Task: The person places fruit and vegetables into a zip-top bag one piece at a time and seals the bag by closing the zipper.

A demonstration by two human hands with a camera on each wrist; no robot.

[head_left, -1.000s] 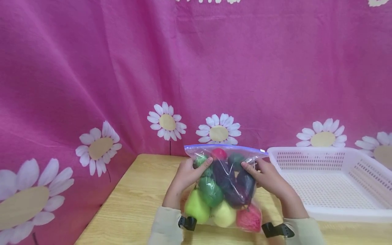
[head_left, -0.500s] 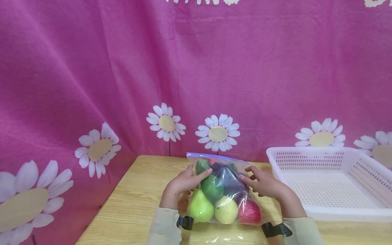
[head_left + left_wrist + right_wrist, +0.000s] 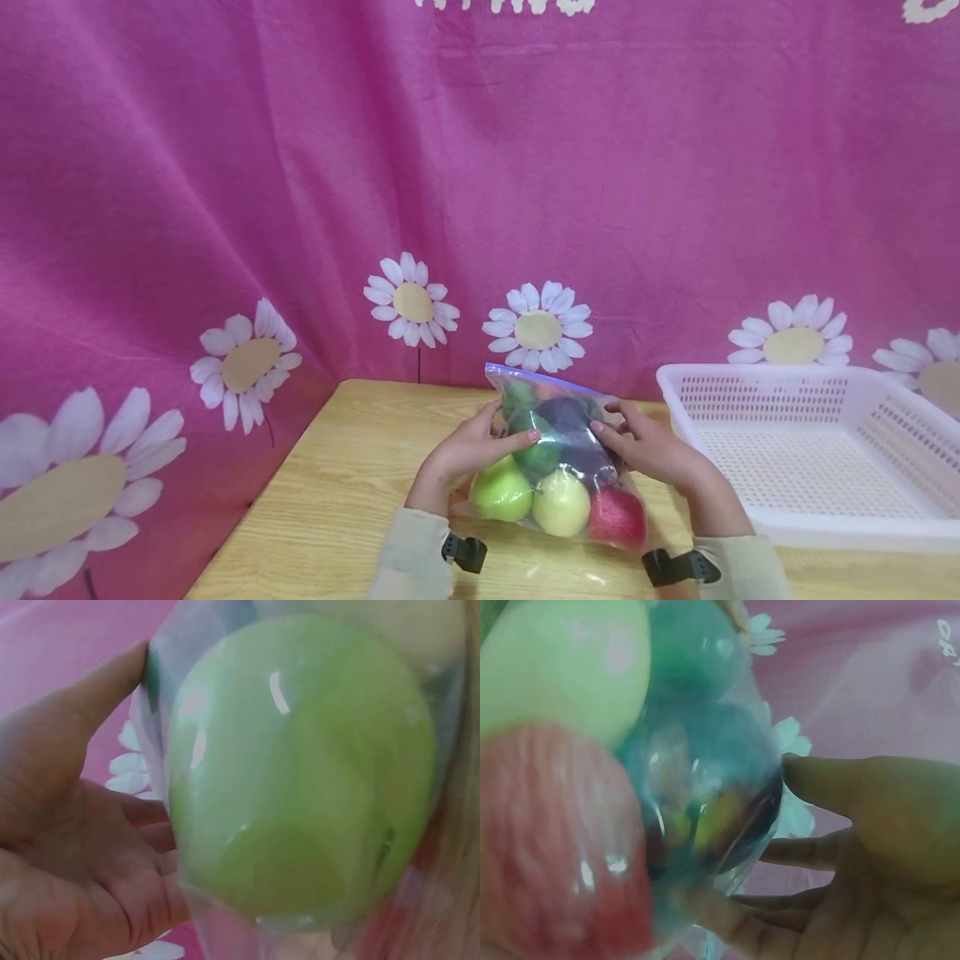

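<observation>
A clear zip bag [image 3: 581, 457] with a purple strip along its top is packed with fruit. Its lower row shows a green pear [image 3: 501, 490], a pale yellow round fruit [image 3: 561, 504] and a red apple [image 3: 617, 517]. Green fruit [image 3: 538, 454] and dark purple pieces fill the upper part. My left hand [image 3: 476, 446] holds the bag's left side, thumb across the front and fingers behind. On the opposite side my right hand [image 3: 652, 450] grips it the same way. The bag leans, its right end lower. The pear [image 3: 300, 772] fills the left wrist view.
A white perforated plastic basket [image 3: 810, 521] stands at the right on the wooden table [image 3: 330, 475]. Behind the table hangs a pink cloth [image 3: 637, 183] printed with white daisies. Black straps [image 3: 468, 552] circle both wrists.
The bag first came down and flattened back while the hands loosened. Now both hands grip it again, and it has shifted slightly right and tilted, its right end lower.
</observation>
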